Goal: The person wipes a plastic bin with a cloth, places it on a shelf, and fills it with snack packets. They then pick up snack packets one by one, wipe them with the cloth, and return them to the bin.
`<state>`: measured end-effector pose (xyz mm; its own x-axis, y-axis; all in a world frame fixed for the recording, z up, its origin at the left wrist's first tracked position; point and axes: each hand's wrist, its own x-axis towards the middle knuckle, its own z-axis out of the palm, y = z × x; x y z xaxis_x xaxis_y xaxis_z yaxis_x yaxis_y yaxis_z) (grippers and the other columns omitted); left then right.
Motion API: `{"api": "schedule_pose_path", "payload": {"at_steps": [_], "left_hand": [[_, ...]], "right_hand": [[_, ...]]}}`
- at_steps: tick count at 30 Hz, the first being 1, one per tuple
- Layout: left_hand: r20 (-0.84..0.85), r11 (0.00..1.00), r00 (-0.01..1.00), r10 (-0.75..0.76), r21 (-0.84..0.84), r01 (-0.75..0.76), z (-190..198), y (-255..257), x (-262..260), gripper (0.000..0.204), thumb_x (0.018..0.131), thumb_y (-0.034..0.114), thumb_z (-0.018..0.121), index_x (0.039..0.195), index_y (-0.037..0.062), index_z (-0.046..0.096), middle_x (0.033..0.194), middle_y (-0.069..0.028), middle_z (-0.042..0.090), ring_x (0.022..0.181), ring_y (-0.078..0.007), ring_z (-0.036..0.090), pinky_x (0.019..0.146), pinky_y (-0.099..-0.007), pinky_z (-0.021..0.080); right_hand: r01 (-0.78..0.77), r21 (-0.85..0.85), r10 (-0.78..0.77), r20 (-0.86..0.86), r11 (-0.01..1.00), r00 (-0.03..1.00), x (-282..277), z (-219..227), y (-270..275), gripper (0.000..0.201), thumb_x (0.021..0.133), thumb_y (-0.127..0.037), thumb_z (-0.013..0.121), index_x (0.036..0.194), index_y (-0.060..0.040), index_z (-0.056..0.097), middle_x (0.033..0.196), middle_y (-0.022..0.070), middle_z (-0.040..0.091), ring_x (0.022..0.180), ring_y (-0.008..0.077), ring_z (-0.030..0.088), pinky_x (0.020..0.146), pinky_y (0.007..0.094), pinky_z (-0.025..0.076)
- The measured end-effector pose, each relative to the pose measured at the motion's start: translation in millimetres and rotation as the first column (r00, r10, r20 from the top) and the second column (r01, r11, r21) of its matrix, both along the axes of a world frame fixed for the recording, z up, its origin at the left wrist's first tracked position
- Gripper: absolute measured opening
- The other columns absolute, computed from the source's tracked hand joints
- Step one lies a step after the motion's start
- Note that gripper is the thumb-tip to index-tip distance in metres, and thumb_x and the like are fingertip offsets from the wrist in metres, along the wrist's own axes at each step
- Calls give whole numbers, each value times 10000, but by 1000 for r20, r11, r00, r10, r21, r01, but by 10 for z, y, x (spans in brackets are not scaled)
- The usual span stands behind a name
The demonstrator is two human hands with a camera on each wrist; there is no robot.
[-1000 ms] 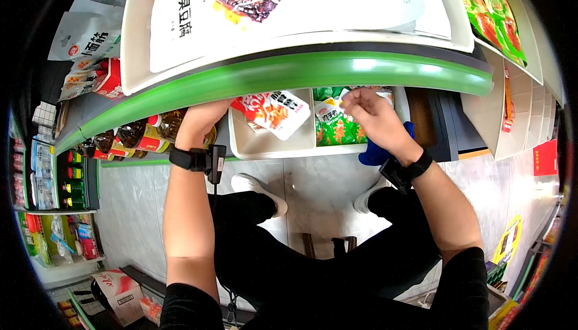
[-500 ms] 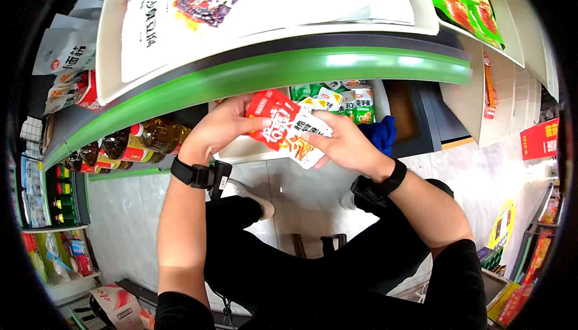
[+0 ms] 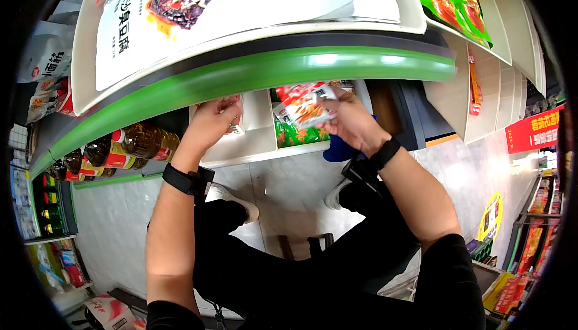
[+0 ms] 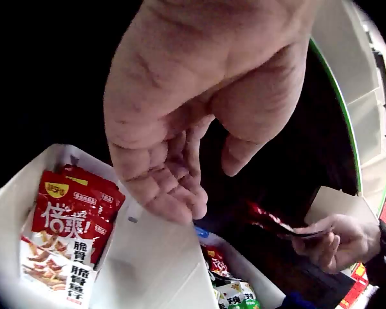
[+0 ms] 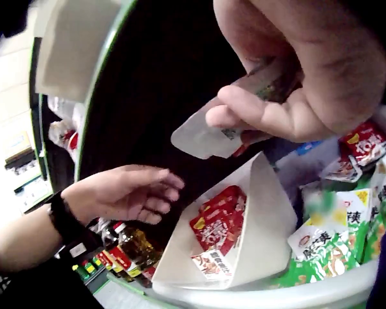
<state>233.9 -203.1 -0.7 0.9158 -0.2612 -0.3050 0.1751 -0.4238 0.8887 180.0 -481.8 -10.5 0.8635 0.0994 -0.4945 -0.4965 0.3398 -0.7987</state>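
Observation:
My right hand point(image 3: 356, 120) pinches red-and-white snack packets point(image 3: 304, 104) above the right compartment of a white plastic bin point(image 3: 260, 126). Green snack packets point(image 3: 290, 135) lie in that compartment beneath them, along with a few red ones seen in the right wrist view. Over the left compartment hangs my left hand point(image 3: 212, 124), its fingers loosely bent and holding nothing, as the left wrist view point(image 4: 186, 129) confirms. More red-and-white packets point(image 4: 77, 219) lie in the left compartment, at its far side from the divider.
A green-edged shelf point(image 3: 271, 68) juts out low above the bin, carrying a tray of large white bags point(image 3: 253, 14). Oil bottles point(image 3: 141, 140) stand left of the bin. Blue cloth point(image 3: 341, 149) hangs at its right corner, near a dark drawer side point(image 3: 403, 113).
Half a second ago both hands held the red-and-white packets between them. The left hand has let go and moved back left; the right has carried the packets over the green ones.

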Motion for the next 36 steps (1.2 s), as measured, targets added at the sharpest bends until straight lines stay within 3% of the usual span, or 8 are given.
{"api": "schedule_pose_path", "payload": {"at_steps": [7, 12, 15, 16, 19, 24, 27, 36], "left_hand": [[70, 988, 986, -151, 39, 149, -246, 115, 55, 244, 919, 247, 586, 965, 7, 590, 826, -35, 609, 717, -105, 593, 629, -253, 501], [68, 987, 986, -155, 59, 151, -312, 128, 76, 232, 908, 228, 595, 957, 2, 589, 800, -44, 608, 689, -115, 593, 621, -255, 496], [159, 959, 965, -209, 228, 170, -566, 289, 186, 221, 888, 210, 609, 926, -6, 593, 782, -51, 601, 693, -117, 600, 614, -267, 492], [272, 925, 923, -274, 337, 175, -636, 337, 232, 217, 862, 205, 622, 901, -8, 605, 774, -107, 629, 685, -185, 632, 618, -312, 496], [309, 834, 898, -314, 542, 106, -680, 455, 248, 257, 838, 264, 624, 834, 10, 663, 805, -191, 661, 798, -335, 646, 717, -410, 503], [384, 603, 851, -359, 791, -103, -1046, 666, 417, 352, 842, 244, 577, 1067, -27, 575, 1037, -229, 637, 965, -363, 612, 842, -439, 499], [455, 580, 838, -302, 785, -217, -1157, 670, 532, 386, 836, 226, 569, 1136, -17, 550, 1075, -230, 627, 1001, -366, 602, 875, -433, 487], [396, 560, 890, -227, 800, -213, -1207, 595, 637, 408, 821, 211, 602, 1198, 60, 554, 1240, -182, 562, 1142, -330, 537, 960, -412, 447]], "right_hand": [[163, -51, -165, -46, 985, 985, 432, -531, -542, 293, 962, -69, 472, 1250, -44, 423, 965, 151, 634, 680, 227, 674, 500, 223, 543], [274, -8, -274, 37, 962, 961, 502, -457, -737, 342, 1010, -212, 382, 1291, -17, 377, 1271, 164, 463, 1055, 324, 558, 804, 423, 590], [381, -191, -397, -47, 904, 917, 452, -480, -728, 325, 1003, -226, 434, 1248, -13, 417, 1142, 150, 547, 1015, 272, 591, 788, 399, 596], [355, -131, -359, -13, 926, 933, 439, -467, -675, 357, 1015, -278, 352, 1260, -21, 388, 1143, 160, 498, 969, 316, 594, 841, 439, 567], [200, -197, -192, 59, 960, 980, 434, -474, -637, 378, 1014, -344, 357, 1208, -33, 450, 1080, 137, 547, 924, 256, 618, 822, 376, 560], [88, -307, -56, 113, 947, 992, 319, -94, -319, 291, 990, -272, 467, 1166, -45, 510, 1040, 103, 603, 914, 185, 621, 779, 293, 514], [20, -351, 25, 124, 936, 992, 218, 77, -171, 234, 973, -178, 470, 1153, -30, 491, 1004, 101, 629, 847, 182, 640, 724, 293, 528], [-20, -381, 87, 161, 925, 983, 72, 105, -172, 224, 953, -162, 486, 1129, -25, 471, 977, 116, 634, 833, 162, 641, 727, 275, 520]]}}
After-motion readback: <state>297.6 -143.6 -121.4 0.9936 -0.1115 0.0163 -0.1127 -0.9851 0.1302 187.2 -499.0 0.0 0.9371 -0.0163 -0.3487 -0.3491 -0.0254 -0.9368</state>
